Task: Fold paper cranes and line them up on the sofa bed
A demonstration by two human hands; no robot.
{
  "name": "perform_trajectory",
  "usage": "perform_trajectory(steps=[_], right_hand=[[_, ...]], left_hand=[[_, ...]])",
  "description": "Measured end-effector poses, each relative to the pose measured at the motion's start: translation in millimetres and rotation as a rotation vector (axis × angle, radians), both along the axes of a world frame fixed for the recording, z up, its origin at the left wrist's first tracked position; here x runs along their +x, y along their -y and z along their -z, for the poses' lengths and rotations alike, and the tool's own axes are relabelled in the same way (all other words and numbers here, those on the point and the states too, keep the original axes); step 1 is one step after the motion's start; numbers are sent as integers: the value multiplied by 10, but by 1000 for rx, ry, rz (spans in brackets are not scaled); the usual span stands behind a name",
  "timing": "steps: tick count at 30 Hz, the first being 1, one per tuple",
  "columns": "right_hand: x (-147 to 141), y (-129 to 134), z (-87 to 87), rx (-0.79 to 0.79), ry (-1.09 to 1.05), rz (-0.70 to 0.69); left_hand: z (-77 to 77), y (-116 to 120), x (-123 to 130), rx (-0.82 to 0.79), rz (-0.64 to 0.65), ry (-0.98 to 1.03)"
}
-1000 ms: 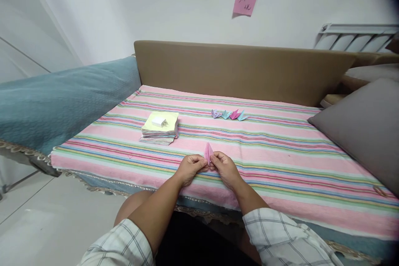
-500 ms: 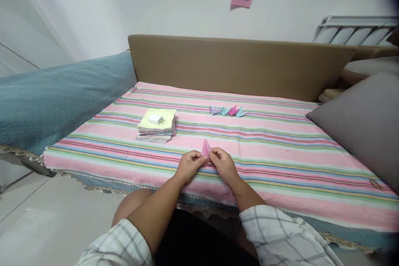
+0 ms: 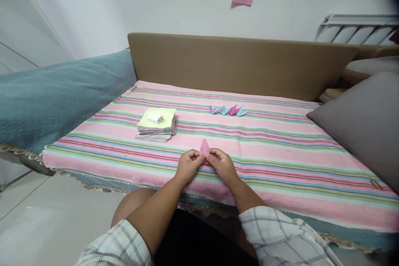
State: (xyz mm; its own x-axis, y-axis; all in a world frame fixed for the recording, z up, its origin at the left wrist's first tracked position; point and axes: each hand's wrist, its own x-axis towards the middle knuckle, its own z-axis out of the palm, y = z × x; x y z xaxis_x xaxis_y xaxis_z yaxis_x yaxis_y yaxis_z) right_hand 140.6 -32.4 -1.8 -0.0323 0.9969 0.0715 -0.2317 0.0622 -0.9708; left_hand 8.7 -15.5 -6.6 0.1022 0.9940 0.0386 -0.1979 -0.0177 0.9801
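A small piece of folded pink paper [image 3: 205, 147] points away from me, its tip split in two. My left hand [image 3: 188, 166] pinches its near left end between thumb and fingers. On the right side, my right hand [image 3: 223, 167] grips the same paper, the two thumbs meeting at its near end. Beyond the hands lies a row of several folded paper pieces: a purple one [image 3: 213, 109], light blue ones [image 3: 241, 112] and a dark pink one [image 3: 233, 110]. The lowest part of the held paper is hidden by my thumbs.
A stack of square papers [image 3: 156, 126] with a white plug adapter [image 3: 155, 118] on top sits left of my hands on the striped cloth [image 3: 268, 145]. A grey cushion [image 3: 361, 120] lies at the right, and a brown backrest [image 3: 230, 64] stands behind.
The pink paper now shows a wider, flatter face and a split tip. My thumbs have come together at its near end. The view has shifted slightly.
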Motion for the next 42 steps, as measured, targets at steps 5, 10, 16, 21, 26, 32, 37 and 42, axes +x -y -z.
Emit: perform_trajectory(steps=[5, 10, 16, 21, 26, 32, 37, 42], right_hand=[[-28, -21, 24, 18, 9, 27], [-43, -29, 13, 7, -38, 26], [-21, -43, 6, -17, -62, 23], [1, -81, 111, 15, -124, 1], [-17, -85, 148, 9, -144, 8], [-46, -75, 121, 7, -181, -19], [-60, -66, 126, -23, -161, 32], [-55, -46, 123, -35, -151, 9]], left_hand=[[3, -21, -8, 121, -64, -144], [-38, -12, -32, 281, -113, -315], [-56, -47, -70, 251, -2, -247], [-34, -67, -66, 95, 84, -21], [-37, -59, -37, -61, 113, 177], [-47, -67, -30, -75, 101, 224], [-70, -54, -13, -74, 45, 232], [-72, -43, -15, -93, 57, 246]])
